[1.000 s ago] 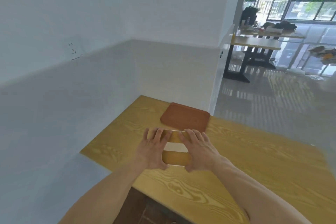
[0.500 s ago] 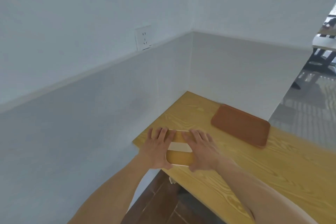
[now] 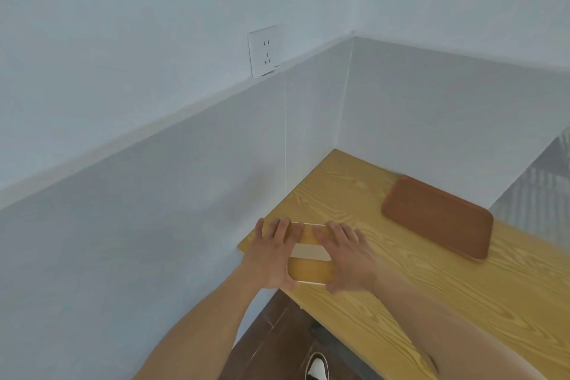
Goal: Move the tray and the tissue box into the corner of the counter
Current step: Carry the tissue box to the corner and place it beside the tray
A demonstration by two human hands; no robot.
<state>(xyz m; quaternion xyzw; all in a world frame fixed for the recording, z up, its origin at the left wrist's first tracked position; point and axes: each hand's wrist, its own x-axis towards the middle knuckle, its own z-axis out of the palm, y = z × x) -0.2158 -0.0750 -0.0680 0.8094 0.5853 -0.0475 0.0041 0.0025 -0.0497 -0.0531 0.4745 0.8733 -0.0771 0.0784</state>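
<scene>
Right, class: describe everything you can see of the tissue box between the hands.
The tissue box is a low, rounded-cornered box with a yellow, wood-grain look matching the counter. A pale strip, probably its opening, crosses the top. It lies flat near the counter's front left edge, close to the wall. The left hand and right hand press against its two ends, fingers spread over the top. The tray is apart from it.

The counter (image 3: pixel 401 281) is finished in yellow wood with darker brown grain lines. On it, the tissue box (image 3: pixel 310 268) is coloured the same yellow, with a pale beige strip across its top. The tray (image 3: pixel 438 217), further along the counter, is a plain reddish brown. The wall (image 3: pixel 154 163) beside the counter is painted white, and a white socket (image 3: pixel 264 54) is set into it. Dark brown flooring (image 3: pixel 271 345) is seen below the counter.
</scene>
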